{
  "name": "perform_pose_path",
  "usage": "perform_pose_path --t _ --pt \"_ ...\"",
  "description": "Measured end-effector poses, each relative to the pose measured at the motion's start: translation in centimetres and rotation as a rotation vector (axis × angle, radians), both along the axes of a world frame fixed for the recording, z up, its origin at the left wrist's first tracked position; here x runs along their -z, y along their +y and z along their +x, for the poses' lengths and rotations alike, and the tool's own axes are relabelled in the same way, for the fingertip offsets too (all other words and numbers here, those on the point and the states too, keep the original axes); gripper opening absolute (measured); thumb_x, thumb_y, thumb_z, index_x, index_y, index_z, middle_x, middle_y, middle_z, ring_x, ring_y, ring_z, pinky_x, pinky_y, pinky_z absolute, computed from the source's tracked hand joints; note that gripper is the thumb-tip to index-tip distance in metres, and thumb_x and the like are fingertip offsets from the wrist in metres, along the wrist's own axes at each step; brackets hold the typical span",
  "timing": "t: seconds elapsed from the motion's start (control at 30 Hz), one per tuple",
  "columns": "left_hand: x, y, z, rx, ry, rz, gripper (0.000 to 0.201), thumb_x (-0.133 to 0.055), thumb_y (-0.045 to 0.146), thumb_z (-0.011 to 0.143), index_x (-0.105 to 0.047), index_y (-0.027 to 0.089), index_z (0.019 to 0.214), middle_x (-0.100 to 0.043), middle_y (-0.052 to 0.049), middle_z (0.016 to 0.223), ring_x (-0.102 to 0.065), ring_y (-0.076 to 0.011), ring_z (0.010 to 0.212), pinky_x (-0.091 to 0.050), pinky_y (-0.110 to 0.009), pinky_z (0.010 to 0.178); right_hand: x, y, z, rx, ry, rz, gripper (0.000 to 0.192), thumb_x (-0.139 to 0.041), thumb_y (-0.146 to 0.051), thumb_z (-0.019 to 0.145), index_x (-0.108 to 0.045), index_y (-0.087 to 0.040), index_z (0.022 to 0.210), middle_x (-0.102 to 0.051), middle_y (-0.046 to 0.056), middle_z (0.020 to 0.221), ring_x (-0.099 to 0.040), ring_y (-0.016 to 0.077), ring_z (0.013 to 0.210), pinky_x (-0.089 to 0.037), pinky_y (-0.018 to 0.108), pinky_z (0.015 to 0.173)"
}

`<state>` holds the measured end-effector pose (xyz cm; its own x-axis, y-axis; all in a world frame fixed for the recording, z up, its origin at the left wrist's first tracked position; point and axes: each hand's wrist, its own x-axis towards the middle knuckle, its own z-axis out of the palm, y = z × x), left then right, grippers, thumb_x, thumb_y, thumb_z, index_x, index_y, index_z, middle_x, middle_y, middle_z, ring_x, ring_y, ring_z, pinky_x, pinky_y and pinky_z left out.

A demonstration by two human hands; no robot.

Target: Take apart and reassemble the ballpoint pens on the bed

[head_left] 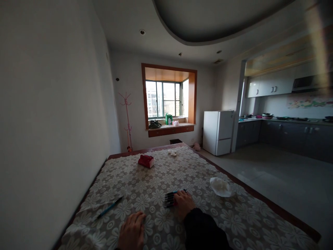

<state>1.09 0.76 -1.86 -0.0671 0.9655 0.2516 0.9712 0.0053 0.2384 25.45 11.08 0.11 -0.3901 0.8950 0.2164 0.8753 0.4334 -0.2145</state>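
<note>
Pens (169,199), laid parallel on clothed tabletop (273,207), right hand (184,204) bent over their right ends, seemingly keeping them aligned, grip impossible to tell; left hand (132,229) palm-down nearer, fingers extended, nothing visibly held; single pen (109,208) apart, left

The flower-clothed table (182,170) bears pens (169,199), a red packet (146,161), white wrapping (221,187)

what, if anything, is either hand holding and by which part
The right hand rests over the right side of some pens; whether it grips or only touches them cannot be told. The left hand lies on the tablecloth, nothing visible in it.
</note>
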Motion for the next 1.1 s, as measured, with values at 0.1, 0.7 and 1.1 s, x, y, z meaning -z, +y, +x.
perform_pose_path --t 0.1,0.7,1.1 --pt "0.1 0.0 0.0 0.002 -0.006 0.001 0.044 -0.039 0.013 0.084 -0.064 0.029 0.116 -0.061 -0.002 0.128 -0.049 -0.0193 0.122 -0.036 -0.036 0.1 0.1 0.2 0.3 0.012 -0.008 0.008 0.024 -0.054 -0.009 0.073 -0.063 -0.022 0.091 -0.062 0.007 0.103 -0.052 0.0245 0.101 -0.031 0.034 0.082" --pt "-0.1 -0.1 0.1 -0.001 -0.009 -0.022 0.043 -0.039 0.016 0.085 -0.062 0.029 0.119 -0.059 -0.001 0.13 -0.047 -0.0201 0.124 -0.034 -0.038 0.101 4.3 1.6 -1.0 0.14 -0.089 -0.071 0.082 -0.047 -0.019 0.071 -0.023 -0.026 0.15 -0.018 0.001 0.157 -0.009 0.0291 0.144 0.001 0.056 0.112" --pt "-1.7 -0.8 0.1 0.031 -0.092 -0.019 0.036 -0.046 0.019 0.083 -0.063 0.028 0.114 -0.06 -0.003 0.128 -0.047 -0.0223 0.122 -0.035 -0.039 0.099 -0.1 4.2 -2.2 0.053 -0.239 -0.318 0.086 -0.06 -0.03 0.064 -0.032 -0.028 0.145 -0.03 0.008 0.152 -0.021 0.0354 0.139 -0.006 0.061 0.109"
